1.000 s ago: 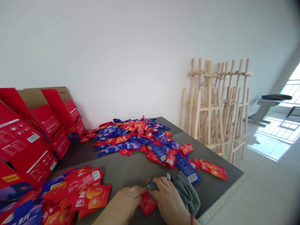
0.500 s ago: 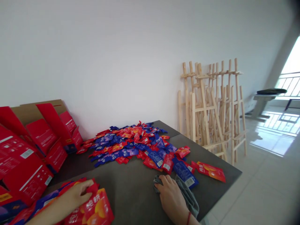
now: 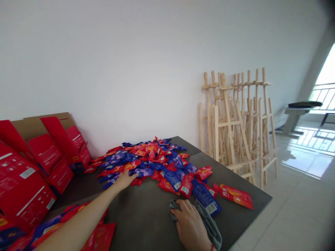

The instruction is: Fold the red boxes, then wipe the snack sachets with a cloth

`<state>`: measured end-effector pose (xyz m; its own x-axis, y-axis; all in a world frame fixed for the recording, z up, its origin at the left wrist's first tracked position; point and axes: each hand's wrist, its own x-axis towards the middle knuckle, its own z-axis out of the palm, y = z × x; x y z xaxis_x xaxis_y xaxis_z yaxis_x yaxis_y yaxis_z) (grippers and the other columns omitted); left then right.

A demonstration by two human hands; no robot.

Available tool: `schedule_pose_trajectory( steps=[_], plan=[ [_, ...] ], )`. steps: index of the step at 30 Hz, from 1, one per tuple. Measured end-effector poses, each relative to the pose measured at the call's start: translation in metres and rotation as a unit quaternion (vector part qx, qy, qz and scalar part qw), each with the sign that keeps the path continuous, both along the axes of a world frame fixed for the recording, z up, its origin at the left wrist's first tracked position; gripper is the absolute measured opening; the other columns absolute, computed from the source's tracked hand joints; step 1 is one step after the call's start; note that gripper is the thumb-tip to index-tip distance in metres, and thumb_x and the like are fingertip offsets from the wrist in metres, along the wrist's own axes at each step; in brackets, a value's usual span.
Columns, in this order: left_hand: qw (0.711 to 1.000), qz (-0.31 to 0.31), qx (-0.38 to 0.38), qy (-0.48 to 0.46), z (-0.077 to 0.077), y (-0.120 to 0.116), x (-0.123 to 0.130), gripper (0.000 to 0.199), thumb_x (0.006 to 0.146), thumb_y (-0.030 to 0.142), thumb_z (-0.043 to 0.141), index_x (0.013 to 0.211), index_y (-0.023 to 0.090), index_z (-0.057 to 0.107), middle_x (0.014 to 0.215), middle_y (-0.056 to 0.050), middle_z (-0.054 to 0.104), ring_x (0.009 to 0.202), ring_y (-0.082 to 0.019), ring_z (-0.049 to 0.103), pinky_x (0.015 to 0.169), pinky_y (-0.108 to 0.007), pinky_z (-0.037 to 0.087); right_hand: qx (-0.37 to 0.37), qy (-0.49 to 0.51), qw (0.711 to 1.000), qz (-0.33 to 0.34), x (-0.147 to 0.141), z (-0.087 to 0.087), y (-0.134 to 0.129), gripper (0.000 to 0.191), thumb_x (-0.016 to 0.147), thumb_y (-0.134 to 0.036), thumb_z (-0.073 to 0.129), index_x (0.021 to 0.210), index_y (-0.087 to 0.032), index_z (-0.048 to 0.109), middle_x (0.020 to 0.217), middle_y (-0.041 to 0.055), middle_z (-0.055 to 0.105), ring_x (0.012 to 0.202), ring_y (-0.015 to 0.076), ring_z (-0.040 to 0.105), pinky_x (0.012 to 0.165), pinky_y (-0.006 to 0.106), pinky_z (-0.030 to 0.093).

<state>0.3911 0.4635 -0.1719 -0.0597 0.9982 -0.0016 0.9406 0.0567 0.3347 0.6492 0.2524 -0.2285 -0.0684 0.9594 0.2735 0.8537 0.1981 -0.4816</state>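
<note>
My left hand (image 3: 125, 180) reaches across the table to the near edge of a pile of red and blue pouches. Its fingers look apart and touch a blue pouch (image 3: 144, 172); the fingertips are partly lost among the packs. At the front of the table, my right hand (image 3: 188, 220) is closed on a crumpled grey-green cloth (image 3: 211, 226) pressed to the tabletop. Just beyond that hand lie a blue pouch with a barcode (image 3: 205, 197) and a red pouch (image 3: 235, 196). More red pouches (image 3: 104, 237) are heaped under my left forearm.
Red cardboard boxes (image 3: 49, 153) with raised flaps stand along the left. The dark table (image 3: 141, 212) backs onto a white wall, and its right edge drops to a shiny floor. Wooden easels (image 3: 230, 125) lean together beyond it. A grey stand (image 3: 293, 120) is farther right.
My left hand has left the red pouch at the lower left and moved forward and right to the pile. My right hand stays on the cloth, almost unmoved.
</note>
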Motion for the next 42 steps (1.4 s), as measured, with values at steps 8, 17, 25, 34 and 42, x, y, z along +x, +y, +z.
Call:
schedule_pose_trajectory(
  steps=[8,17,25,34,42],
  plan=[
    [0.999,0.012,0.004,0.042,-0.050,0.006,0.066,0.082,0.081,0.071,0.037,0.147,0.022,0.033,0.159,-0.019,0.013,0.141,-0.049,0.015,0.107,-0.065,0.020,-0.026,0.021,0.999,-0.006,-0.001,0.003,0.004,0.046,0.073,-0.009,0.051,0.108,-0.031,0.070,0.123,0.0003,0.061,0.112,0.0219,0.050,0.099,0.032,0.035],
    [0.981,-0.170,0.031,0.090,-0.061,-0.090,0.077,0.070,0.087,0.058,0.042,0.145,0.020,0.037,0.154,-0.016,0.031,0.142,-0.035,0.025,0.112,-0.048,0.021,0.016,0.004,1.000,0.009,0.002,-0.009,0.002,0.050,0.073,-0.005,0.046,0.111,-0.030,0.068,0.122,0.0013,0.060,0.111,0.0218,0.049,0.098,0.033,0.035],
    [0.959,-0.279,0.053,0.006,-0.024,-0.139,0.064,0.022,0.083,0.018,0.047,0.090,0.020,0.068,0.097,-0.007,0.069,0.100,-0.024,0.057,0.089,-0.034,0.041,0.026,0.003,1.000,0.004,0.001,-0.004,0.000,0.045,0.074,-0.005,0.047,0.105,-0.030,0.069,0.118,0.0018,0.061,0.110,0.0218,0.050,0.098,0.032,0.036],
    [0.970,-0.235,0.058,-0.019,-0.030,-0.164,0.065,0.038,0.093,0.021,0.037,0.123,0.021,0.061,0.112,-0.009,0.066,0.106,-0.026,0.057,0.094,-0.037,0.043,0.035,0.002,0.999,0.008,0.001,-0.001,-0.001,0.046,0.075,-0.005,0.046,0.107,-0.029,0.069,0.119,0.0030,0.060,0.111,0.0222,0.050,0.099,0.033,0.037],
    [0.932,-0.350,-0.005,-0.093,-0.030,-0.183,0.038,0.049,0.075,0.013,0.059,0.122,0.027,0.059,0.128,-0.003,0.057,0.118,-0.021,0.049,0.106,-0.033,0.035,0.029,0.011,1.000,0.002,0.002,0.003,-0.004,0.048,0.076,-0.005,0.046,0.113,-0.026,0.068,0.121,0.0043,0.060,0.113,0.0218,0.051,0.101,0.032,0.038]
  ],
)
